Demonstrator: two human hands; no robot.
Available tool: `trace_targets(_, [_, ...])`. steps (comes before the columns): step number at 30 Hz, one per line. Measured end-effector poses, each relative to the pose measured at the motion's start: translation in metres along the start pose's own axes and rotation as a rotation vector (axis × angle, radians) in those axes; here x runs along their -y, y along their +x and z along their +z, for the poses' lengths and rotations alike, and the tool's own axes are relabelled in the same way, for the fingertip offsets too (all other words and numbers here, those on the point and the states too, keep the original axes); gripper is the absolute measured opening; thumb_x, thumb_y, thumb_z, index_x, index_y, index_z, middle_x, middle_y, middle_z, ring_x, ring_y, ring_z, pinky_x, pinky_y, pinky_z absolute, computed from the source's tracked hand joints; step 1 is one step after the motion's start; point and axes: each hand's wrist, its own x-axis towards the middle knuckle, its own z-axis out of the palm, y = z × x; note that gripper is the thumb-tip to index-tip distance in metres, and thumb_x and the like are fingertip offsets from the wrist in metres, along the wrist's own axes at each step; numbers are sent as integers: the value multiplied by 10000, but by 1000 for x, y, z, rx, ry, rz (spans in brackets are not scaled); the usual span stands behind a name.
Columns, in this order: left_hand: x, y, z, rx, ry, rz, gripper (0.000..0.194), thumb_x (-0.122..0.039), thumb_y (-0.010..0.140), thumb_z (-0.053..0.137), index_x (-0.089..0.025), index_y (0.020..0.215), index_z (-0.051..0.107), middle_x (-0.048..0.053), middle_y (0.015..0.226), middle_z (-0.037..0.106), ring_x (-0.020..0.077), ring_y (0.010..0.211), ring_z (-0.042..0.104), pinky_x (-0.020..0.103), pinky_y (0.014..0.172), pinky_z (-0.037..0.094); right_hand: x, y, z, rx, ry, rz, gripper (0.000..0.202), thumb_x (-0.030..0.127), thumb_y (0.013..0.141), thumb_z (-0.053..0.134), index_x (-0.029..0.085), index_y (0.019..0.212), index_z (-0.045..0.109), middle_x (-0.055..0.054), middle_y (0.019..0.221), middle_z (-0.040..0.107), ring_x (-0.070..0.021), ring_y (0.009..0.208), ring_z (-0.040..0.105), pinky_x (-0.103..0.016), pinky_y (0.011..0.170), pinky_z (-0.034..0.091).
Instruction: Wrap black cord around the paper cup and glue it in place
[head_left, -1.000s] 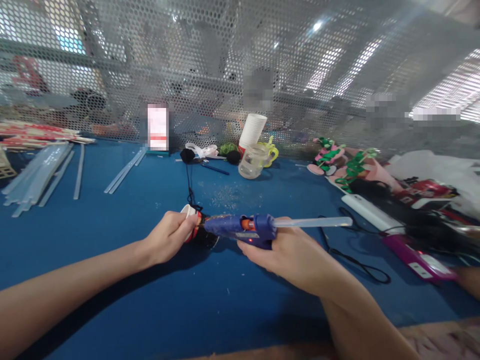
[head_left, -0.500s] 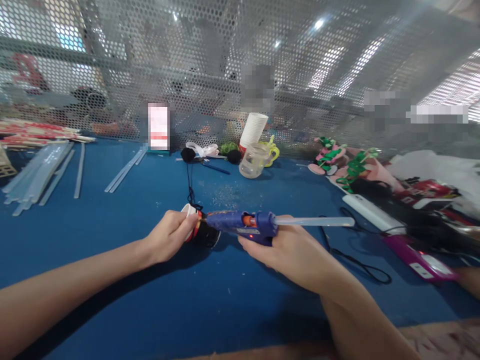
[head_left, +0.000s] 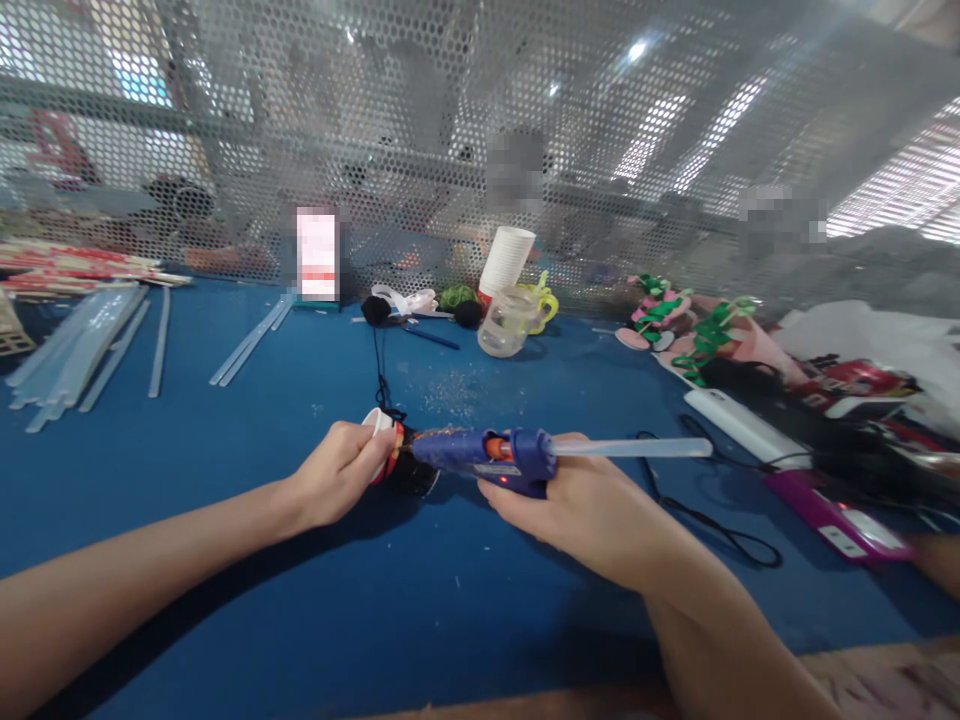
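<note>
My left hand [head_left: 336, 472] is closed on a paper cup [head_left: 379, 424] lying on its side, its white rim by my thumb. Red shows near the rim, and black yarn [head_left: 415, 472] wraps the rest of the cup. My right hand [head_left: 570, 505] grips a blue hot glue gun [head_left: 480, 455] by its handle. A small red light glows on the gun, and a clear glue stick [head_left: 637, 448] sticks out of its back. The gun's nozzle points left at the cup, close to my left fingertips; whether it touches cannot be made out. A black strand runs from the cup to a black yarn ball [head_left: 376, 309].
Loose glue sticks [head_left: 82, 345] lie at the left. A phone [head_left: 316, 255] leans on the perforated metal screen. Stacked paper cups [head_left: 506, 262] and a clear plastic cup [head_left: 504, 325] stand at the back. A purple power strip [head_left: 832, 515] and cables are at the right.
The glue gun and my right hand have shifted very slightly, with the gun's back end a little lower and farther right. My left hand and the cup stay in place.
</note>
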Motion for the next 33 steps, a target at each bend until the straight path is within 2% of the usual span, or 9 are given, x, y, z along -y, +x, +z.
trace_targets(9, [-1, 0, 0, -6, 0, -59, 417, -362, 818, 241, -158, 463, 318, -48, 432, 282, 62, 426, 253, 204, 417, 222, 1, 0, 0, -15, -13, -19, 206, 245, 727, 450, 183, 531, 442, 40, 482, 457, -86, 452, 376, -216, 473, 296])
trace_targets(14, [-1, 0, 0, -8, -11, -83, 422, -378, 815, 248, -157, 461, 315, -49, 431, 290, 60, 424, 258, 203, 418, 225, 2, 0, 2, -52, 8, -25, 159, 230, 725, 451, 185, 573, 463, 38, 513, 473, -91, 474, 392, -218, 486, 298])
trace_targets(25, [-4, 0, 0, -8, -15, -68, 421, -362, 817, 248, -156, 456, 310, -53, 437, 283, 60, 432, 250, 200, 413, 217, 4, -6, 5, -19, 126, -26, 111, 210, 717, 461, 190, 608, 465, 28, 557, 507, -95, 488, 403, -206, 477, 310])
trace_targets(28, [-4, 0, 0, 0, -31, -77, 425, -367, 822, 245, -151, 466, 334, -52, 436, 296, 60, 430, 260, 200, 416, 222, 4, -6, 6, -49, 127, 3, 118, 230, 726, 459, 194, 614, 457, 30, 551, 498, -96, 479, 406, -210, 480, 314])
trace_targets(33, [-3, 0, 0, 2, -28, -93, 417, -365, 821, 256, -157, 462, 294, -54, 445, 265, 61, 438, 237, 204, 419, 211, 5, -7, 9, -33, 96, -98, 92, 205, 718, 464, 193, 627, 461, 24, 590, 505, -102, 527, 419, -212, 522, 327])
